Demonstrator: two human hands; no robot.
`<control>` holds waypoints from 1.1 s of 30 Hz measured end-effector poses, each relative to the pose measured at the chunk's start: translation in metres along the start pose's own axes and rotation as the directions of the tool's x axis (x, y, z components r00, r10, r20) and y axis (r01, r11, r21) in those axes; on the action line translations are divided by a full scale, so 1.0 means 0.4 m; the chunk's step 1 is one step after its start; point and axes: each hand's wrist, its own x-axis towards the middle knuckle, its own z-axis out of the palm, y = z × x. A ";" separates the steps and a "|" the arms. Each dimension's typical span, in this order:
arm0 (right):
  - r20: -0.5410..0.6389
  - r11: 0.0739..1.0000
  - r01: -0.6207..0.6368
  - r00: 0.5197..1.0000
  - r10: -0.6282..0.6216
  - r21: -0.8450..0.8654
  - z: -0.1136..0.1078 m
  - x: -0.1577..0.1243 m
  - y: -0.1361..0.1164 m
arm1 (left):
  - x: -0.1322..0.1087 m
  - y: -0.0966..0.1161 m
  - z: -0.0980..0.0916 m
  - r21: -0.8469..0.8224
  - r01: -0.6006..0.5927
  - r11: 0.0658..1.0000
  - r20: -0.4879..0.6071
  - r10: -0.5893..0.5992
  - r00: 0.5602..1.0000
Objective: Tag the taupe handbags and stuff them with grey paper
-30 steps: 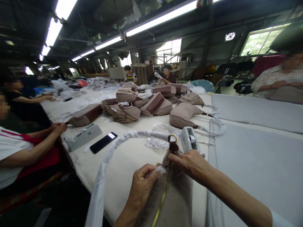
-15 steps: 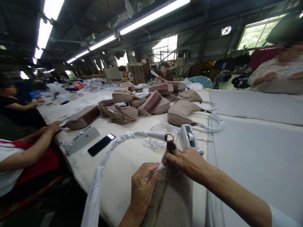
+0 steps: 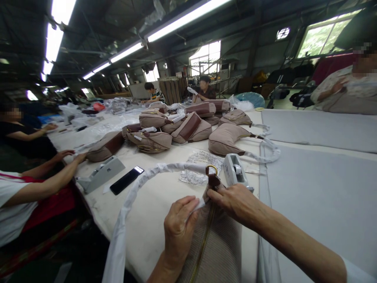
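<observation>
A taupe ribbed handbag (image 3: pixel 225 247) with a gold-toothed zipper (image 3: pixel 203 243) stands in front of me. My right hand (image 3: pixel 235 200) is closed on the bag's upper end, just under the brown tab (image 3: pixel 213 181) and gold ring (image 3: pixel 212 169). The strap (image 3: pixel 141 181), wrapped in white material, arches from that ring out to the left. Between the thumb and fingers of my left hand (image 3: pixel 179 226) is a narrow white strip (image 3: pixel 201 204), which runs to the zipper's top end. What lies under the strip is hidden.
A grey tape dispenser (image 3: pixel 235 167) stands just beyond the bag; another dispenser (image 3: pixel 103 175) and a black phone (image 3: pixel 126 181) lie left. Crumpled printed wrap (image 3: pixel 200 167) and piled handbags (image 3: pixel 188 133) are farther back. Co-workers sit around the table; one's arms (image 3: pixel 55 179) reach in at left.
My left fingers have straightened and moved slightly up along the white strip. My right hand keeps its hold. The co-worker at left has shifted their hands on a bag.
</observation>
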 end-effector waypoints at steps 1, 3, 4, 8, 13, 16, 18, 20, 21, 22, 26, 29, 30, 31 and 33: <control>0.005 1.000 0.000 1.000 0.000 0.005 -0.002 0.001 -0.001 | -0.001 -0.003 -0.003 0.010 -0.005 1.000 -0.012 0.005 1.000; 0.019 1.000 0.003 1.000 -0.003 0.009 -0.006 0.004 -0.005 | -0.001 -0.004 -0.007 0.021 -0.021 1.000 -0.018 0.021 1.000; 0.027 1.000 0.002 1.000 -0.002 0.008 -0.009 0.007 -0.007 | 0.001 -0.004 -0.007 0.027 -0.035 0.999 -0.012 0.035 0.999; 0.078 1.000 -0.005 0.997 0.004 0.008 -0.019 0.019 -0.012 | 0.021 0.011 0.008 0.072 -0.126 0.989 0.013 0.126 0.992; 0.051 0.985 -0.041 0.998 0.032 0.166 -0.018 0.010 0.009 | 0.064 0.037 0.029 -0.008 0.063 0.998 0.116 -0.062 0.991; -0.071 0.920 -0.058 0.993 0.092 0.389 -0.014 -0.005 0.030 | 0.081 0.047 0.037 -0.141 0.379 0.915 0.253 -0.337 0.907; -0.093 0.886 -0.055 0.990 0.110 0.460 -0.014 -0.006 0.038 | 0.086 0.052 0.041 -0.197 0.478 0.856 0.307 -0.409 0.859; -0.060 0.888 -0.066 0.993 0.104 0.455 -0.016 0.003 0.040 | 0.087 0.054 0.042 -0.232 0.498 0.835 0.331 -0.414 0.848; -0.033 0.893 -0.077 0.994 0.102 0.443 -0.018 0.009 0.039 | 0.087 0.055 0.041 -0.242 0.504 0.829 0.337 -0.415 0.845; -0.005 0.897 -0.090 0.995 0.102 0.432 -0.020 0.015 0.037 | 0.086 0.055 0.038 -0.244 0.515 0.822 0.341 -0.424 0.839; 0.044 0.897 -0.131 0.991 0.124 0.422 -0.035 0.031 0.038 | 0.084 0.049 0.022 -0.195 0.563 0.803 0.365 -0.473 0.802; 0.026 0.877 -0.103 0.994 0.102 0.470 -0.045 0.027 0.053 | 0.098 0.043 0.018 -0.221 0.576 0.787 0.400 -0.465 0.790; 0.017 0.863 -0.079 0.996 0.082 0.499 -0.047 0.025 0.059 | 0.106 0.041 0.019 -0.238 0.587 0.774 0.416 -0.465 0.782; 0.010 0.848 -0.056 0.998 0.060 0.528 -0.047 0.024 0.065 | 0.114 0.039 0.021 -0.249 0.600 0.760 0.434 -0.466 0.771; 0.027 0.817 -0.033 0.999 0.021 0.576 -0.046 0.023 0.072 | 0.129 0.039 0.025 -0.257 0.617 0.744 0.460 -0.467 0.755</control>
